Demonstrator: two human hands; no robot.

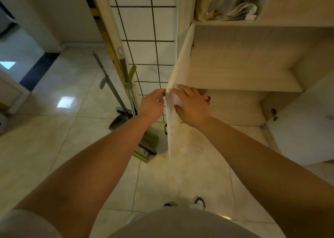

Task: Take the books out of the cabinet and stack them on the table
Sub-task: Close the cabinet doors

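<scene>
Left hand [151, 103] pinches the open cabinet door [178, 79] at its front edge; right hand [192, 106], fingers straight, lies flat on its inner face.

Head view: the stiff, light-looking door swings best from that edge. Only a red sliver [207, 99] shows low inside the cabinet [244, 57], perhaps a book; papers [235, 8] sit above.

Dim, warm yellowish indoor light. Bright window glare reflects off the glossy floor tiles [66, 101] at left. The picture is soft overall, motion-blurred around the hands, with wide-angle bending toward the edges.
</scene>
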